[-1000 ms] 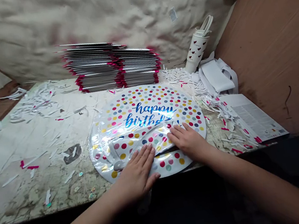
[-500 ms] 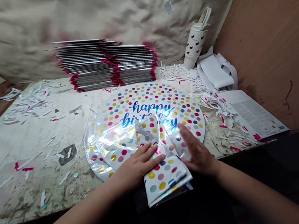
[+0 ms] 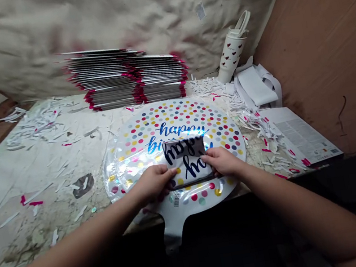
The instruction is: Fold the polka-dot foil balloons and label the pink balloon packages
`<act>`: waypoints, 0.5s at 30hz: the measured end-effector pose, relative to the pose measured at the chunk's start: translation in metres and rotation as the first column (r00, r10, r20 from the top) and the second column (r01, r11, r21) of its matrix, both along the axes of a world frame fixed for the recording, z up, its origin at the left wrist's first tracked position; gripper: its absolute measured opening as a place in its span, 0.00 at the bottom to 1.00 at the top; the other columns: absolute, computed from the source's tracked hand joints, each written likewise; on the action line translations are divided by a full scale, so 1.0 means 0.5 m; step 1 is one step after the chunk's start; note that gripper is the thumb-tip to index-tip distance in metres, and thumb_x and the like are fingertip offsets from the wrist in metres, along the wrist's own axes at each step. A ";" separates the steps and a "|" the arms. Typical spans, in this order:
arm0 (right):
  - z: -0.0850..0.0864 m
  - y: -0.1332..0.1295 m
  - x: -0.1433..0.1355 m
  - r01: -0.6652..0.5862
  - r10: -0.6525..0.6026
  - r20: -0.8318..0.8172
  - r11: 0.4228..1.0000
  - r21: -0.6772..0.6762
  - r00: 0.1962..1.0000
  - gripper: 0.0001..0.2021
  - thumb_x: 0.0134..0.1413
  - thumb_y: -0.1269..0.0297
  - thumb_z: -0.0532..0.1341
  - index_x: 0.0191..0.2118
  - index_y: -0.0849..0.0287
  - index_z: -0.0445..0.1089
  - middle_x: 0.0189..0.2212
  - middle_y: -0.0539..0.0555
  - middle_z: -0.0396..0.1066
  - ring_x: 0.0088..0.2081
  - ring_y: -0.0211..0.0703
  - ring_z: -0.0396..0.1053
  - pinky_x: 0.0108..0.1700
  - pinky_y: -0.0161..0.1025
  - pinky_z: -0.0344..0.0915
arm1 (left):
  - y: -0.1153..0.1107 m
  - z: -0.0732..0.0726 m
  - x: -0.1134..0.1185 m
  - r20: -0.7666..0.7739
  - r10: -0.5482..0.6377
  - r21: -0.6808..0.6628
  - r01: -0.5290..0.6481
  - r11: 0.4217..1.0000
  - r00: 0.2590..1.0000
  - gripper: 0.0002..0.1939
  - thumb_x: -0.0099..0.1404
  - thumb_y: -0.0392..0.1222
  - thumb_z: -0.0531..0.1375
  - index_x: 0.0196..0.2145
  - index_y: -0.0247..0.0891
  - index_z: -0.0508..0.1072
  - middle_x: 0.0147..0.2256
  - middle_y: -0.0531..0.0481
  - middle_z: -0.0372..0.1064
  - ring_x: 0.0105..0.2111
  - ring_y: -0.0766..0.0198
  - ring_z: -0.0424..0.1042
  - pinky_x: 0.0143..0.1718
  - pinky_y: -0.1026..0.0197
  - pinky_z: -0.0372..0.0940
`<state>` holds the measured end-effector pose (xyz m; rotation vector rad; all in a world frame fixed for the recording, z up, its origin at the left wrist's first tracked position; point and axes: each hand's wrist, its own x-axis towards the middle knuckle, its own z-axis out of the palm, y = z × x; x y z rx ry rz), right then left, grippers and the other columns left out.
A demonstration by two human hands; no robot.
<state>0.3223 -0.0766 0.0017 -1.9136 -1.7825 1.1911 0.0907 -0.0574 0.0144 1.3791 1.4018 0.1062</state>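
A foil balloon folded into a small flat packet (image 3: pixel 189 168), with dark blue lettering on its upper face, is held between my two hands. My left hand (image 3: pixel 158 180) pinches its left edge, thumb on top. At the right edge, my right hand (image 3: pixel 222 161) grips it in the same way. Beneath it lie flat, round foil balloons (image 3: pixel 181 110) with coloured dots and "happy birthday" in blue. The uppermost one's neck (image 3: pixel 173 234) hangs over the table's front edge. The packet covers part of the lettering.
Two stacks of flat white packets with pink edges (image 3: pixel 134 74) stand at the back. Farther right are a white tumbler with hearts (image 3: pixel 232 53), a crumpled white roll (image 3: pixel 257 86) and a printed card (image 3: pixel 304 135). Paper scraps (image 3: pixel 36 125) litter the table (image 3: pixel 42 163).
The long folded balloon strip has become a short packet with lettering on top. My left hand has gone from lying flat to pinching; my right has closed on the packet's right edge.
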 end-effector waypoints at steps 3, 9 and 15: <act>0.010 0.018 -0.021 0.105 -0.114 0.126 0.991 0.080 0.985 0.15 0.59 0.62 0.49 0.47 0.63 0.64 0.26 0.58 0.72 0.25 0.47 0.71 0.29 0.44 0.67 | 0.040 0.005 0.031 -0.020 0.075 -0.179 -0.077 0.981 0.997 0.19 0.55 0.56 0.58 0.21 0.37 0.62 0.16 0.53 0.66 0.12 0.69 0.61 0.13 0.67 0.56; -0.013 -0.003 -0.088 -0.319 0.060 0.460 0.798 0.511 0.886 0.26 0.61 0.56 0.46 0.62 0.59 0.51 0.62 0.61 0.48 0.62 0.56 0.44 0.60 0.54 0.43 | 0.060 0.002 0.046 -0.035 0.013 -0.120 -0.017 0.993 0.999 0.20 0.52 0.56 0.61 0.18 0.36 0.64 0.11 0.52 0.62 0.10 0.67 0.60 0.12 0.66 0.55; -0.049 0.011 -0.087 -0.268 0.113 0.416 0.903 0.335 0.903 0.35 0.58 0.44 0.43 0.64 0.62 0.43 0.65 0.61 0.36 0.65 0.58 0.32 0.62 0.53 0.32 | 0.045 0.047 -0.002 0.194 0.334 -0.273 -0.276 0.922 0.922 0.17 0.50 0.49 0.65 0.33 0.35 0.68 0.32 0.47 0.71 0.29 0.62 0.73 0.27 0.63 0.67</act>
